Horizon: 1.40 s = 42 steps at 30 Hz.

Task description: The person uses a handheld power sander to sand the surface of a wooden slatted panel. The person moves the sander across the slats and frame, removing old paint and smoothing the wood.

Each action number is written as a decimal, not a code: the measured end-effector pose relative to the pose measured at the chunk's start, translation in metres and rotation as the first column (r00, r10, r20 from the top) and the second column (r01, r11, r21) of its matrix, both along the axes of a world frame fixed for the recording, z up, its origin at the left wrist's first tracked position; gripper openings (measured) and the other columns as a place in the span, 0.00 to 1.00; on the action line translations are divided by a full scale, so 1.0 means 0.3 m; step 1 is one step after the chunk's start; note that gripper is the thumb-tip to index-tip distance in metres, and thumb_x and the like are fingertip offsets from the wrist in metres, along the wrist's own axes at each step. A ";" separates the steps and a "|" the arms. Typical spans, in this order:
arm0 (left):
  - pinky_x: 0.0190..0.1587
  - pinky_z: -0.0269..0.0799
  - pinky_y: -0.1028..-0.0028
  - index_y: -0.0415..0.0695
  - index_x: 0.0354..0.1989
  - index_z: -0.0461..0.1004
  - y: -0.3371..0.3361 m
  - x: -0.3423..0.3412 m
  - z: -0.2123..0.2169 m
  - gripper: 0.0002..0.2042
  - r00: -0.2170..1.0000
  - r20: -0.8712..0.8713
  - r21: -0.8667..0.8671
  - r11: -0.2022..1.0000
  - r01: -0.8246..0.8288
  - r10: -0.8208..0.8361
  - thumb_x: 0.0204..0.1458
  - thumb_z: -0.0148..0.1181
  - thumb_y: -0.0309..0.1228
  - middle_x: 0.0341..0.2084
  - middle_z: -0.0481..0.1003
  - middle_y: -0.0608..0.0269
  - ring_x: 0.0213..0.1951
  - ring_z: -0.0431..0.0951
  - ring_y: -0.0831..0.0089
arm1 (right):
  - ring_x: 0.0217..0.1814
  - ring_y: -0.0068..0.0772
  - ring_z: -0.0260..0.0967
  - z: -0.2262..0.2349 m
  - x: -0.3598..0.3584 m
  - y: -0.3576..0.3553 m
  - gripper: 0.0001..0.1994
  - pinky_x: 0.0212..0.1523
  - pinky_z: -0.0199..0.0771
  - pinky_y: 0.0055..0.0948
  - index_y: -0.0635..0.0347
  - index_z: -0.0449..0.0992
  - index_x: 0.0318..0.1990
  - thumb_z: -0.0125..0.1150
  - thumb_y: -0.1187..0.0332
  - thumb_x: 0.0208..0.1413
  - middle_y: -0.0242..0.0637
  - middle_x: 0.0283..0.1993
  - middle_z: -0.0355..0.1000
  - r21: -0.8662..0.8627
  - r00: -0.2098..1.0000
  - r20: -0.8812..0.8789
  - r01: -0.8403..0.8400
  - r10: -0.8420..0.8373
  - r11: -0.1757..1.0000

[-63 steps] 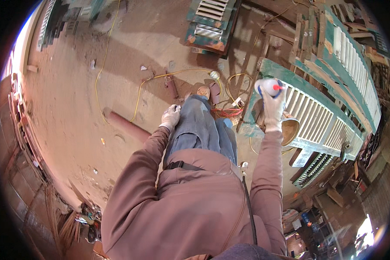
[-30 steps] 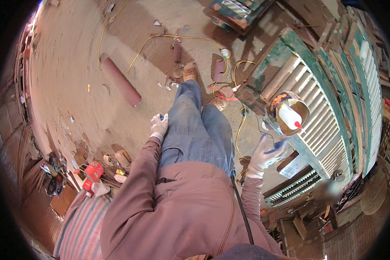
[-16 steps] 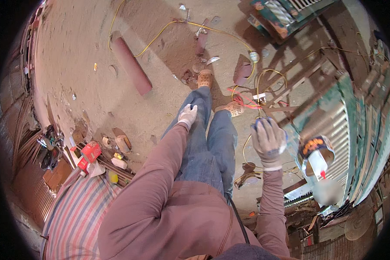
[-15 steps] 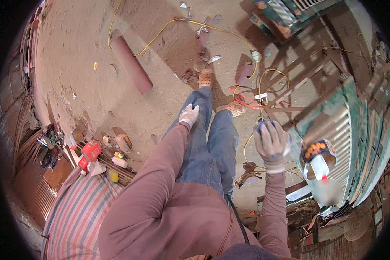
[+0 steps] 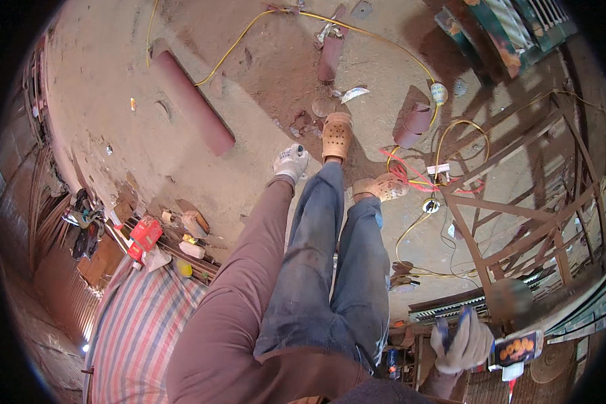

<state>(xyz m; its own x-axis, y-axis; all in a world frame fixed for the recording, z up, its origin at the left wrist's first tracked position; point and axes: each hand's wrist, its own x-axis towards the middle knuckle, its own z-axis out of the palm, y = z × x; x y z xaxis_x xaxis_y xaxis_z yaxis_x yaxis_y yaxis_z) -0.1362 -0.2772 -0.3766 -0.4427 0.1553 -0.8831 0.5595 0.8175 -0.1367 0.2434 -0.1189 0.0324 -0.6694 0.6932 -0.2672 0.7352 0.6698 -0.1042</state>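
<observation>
My left hand (image 5: 291, 162), in a pale work glove, hangs beside my left shin above the dirt floor; its fingers are foreshortened, and I cannot make out their curl. Low on the right is my right hand (image 5: 463, 342), in a grey glove with blue fingertips. Its thumb and fingers stand apart, and nothing shows between them. Just right of it is a dark object with orange patches (image 5: 516, 349) and a white piece below. Beyond that hand, a brown metal frame (image 5: 518, 205) with crossing bars leans at the right.
A yellow cable (image 5: 377, 35) winds across the floor to a white socket strip (image 5: 438, 168) and red string (image 5: 398, 170). A reddish-brown tube (image 5: 195, 104) lies left. A red box (image 5: 145, 232) sits near striped cloth (image 5: 145, 310). Green metalwork (image 5: 512, 37) stands far right.
My right hand has moved down toward the lower right. The left hand has come off my thigh to beside the shin. The brown frame shows where a green corrugated panel blocked it.
</observation>
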 end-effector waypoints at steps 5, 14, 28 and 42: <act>0.57 0.69 0.57 0.51 0.51 0.76 0.073 -0.054 -0.239 0.20 0.983 -0.013 0.163 0.970 0.181 -0.182 0.55 0.53 0.48 0.52 0.75 0.52 0.54 0.74 0.51 | 0.32 0.44 0.74 -0.001 -0.017 0.012 0.18 0.36 0.75 0.40 0.68 0.76 0.46 0.63 0.61 0.56 0.48 0.41 0.78 0.004 0.995 0.099 -0.034 0.034 0.999; 0.63 0.63 0.59 0.54 0.58 0.74 0.325 0.006 -0.592 0.25 0.953 -0.078 0.308 0.902 0.303 -0.293 0.55 0.52 0.51 0.59 0.70 0.50 0.60 0.68 0.51 | 0.32 0.43 0.74 -0.061 -0.006 0.051 0.17 0.35 0.75 0.39 0.68 0.76 0.46 0.63 0.62 0.55 0.48 0.41 0.79 -0.060 0.982 0.183 -0.040 0.050 0.997; 0.50 0.73 0.68 0.40 0.46 0.80 0.402 0.142 -0.720 0.22 0.971 0.019 0.607 0.769 -0.201 0.238 0.50 0.68 0.45 0.42 0.81 0.55 0.43 0.80 0.61 | 0.31 0.41 0.74 -0.092 -0.013 0.085 0.16 0.34 0.75 0.37 0.67 0.76 0.45 0.64 0.64 0.54 0.48 0.40 0.79 -0.132 0.973 0.220 0.094 -0.063 0.987; 0.44 0.79 0.69 0.46 0.60 0.69 0.568 0.460 -0.355 0.22 0.256 0.841 0.098 0.331 -0.939 0.476 0.58 0.63 0.32 0.43 0.76 0.62 0.41 0.80 0.71 | 0.30 0.39 0.74 -0.019 -0.025 0.022 0.16 0.33 0.76 0.36 0.66 0.76 0.45 0.66 0.66 0.52 0.48 0.40 0.79 -0.112 0.968 0.203 0.174 -0.149 0.978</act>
